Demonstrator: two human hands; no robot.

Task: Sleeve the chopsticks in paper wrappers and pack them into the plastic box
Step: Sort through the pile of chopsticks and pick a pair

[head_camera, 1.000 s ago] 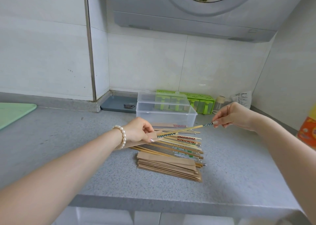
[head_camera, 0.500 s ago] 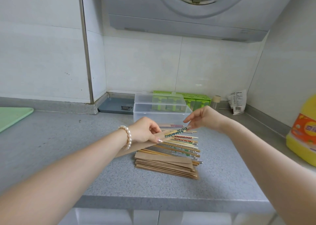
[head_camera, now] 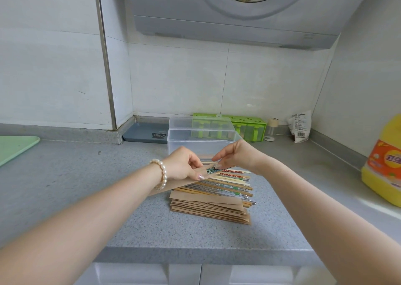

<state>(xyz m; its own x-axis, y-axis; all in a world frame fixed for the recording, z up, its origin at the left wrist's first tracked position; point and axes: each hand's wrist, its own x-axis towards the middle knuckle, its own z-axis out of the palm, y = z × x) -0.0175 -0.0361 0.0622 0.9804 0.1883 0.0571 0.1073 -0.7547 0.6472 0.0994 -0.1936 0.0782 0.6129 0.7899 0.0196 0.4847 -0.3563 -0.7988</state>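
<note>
Inside plastic box [head_camera: 184, 140]: contents indistinct behind hands [head_camera: 208, 165].

Brown paper wrappers [head_camera: 208, 209]; green-patterned chopsticks [head_camera: 211, 170]; yellow bottle [head_camera: 385, 165].

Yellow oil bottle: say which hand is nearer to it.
Right. The right hand is nearer the yellow oil bottle; the left hand lies farther away beyond it.

The counter [head_camera: 86, 198] was speckled grey stone, matt and faintly grainy. The wrappers [head_camera: 208, 209] were plain brown kraft paper, dull and creased. Some chopsticks [head_camera: 230, 184] looked like pale wood with printed ends, others like bright metal. The plastic box [head_camera: 184, 137] was clear and smooth, the wall tiles [head_camera: 54, 68] white and glossy.
</note>
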